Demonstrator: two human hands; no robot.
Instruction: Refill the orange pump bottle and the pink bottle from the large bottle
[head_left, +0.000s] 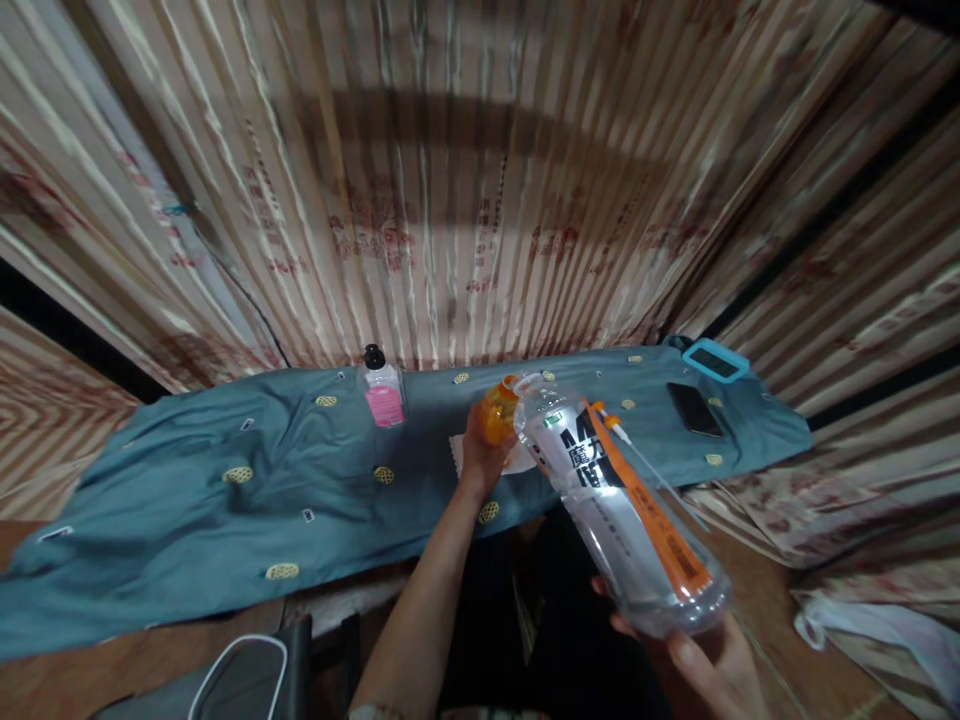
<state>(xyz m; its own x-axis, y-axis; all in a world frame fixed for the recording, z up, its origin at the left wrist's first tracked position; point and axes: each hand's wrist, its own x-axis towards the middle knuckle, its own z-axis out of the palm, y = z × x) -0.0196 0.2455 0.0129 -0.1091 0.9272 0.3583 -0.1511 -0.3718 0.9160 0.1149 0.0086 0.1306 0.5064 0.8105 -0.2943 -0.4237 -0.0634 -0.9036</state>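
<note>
From my remote seat, I've got the right hand (712,660) at five o'clock, thumb and fingers holding the base of a large, clear plastic bottle with a silver and orange label (611,490). It slants up toward the centre, and I can read a big black "M" and "魔力" on it; the small print on its orange stripe beats me. At six, close to centre, the left hand (484,455) is wrapped round a small, see-through orange bottle (498,412). The two necks sit side by side; I can't tell whether they touch. White paper (459,455) lies below that hand on a teal cloth with yellow oval prints (330,500). Over at nine, a clear bottle with a black top and pink label (384,392), its white lettering too fine for me. Toward three, a black phone (694,410) and a blue-rimmed, dark-faced rectangle (716,361). Up at twelve, the striped beige curtain (450,200) carries reddish and dark characters, too blurred to read.
</note>
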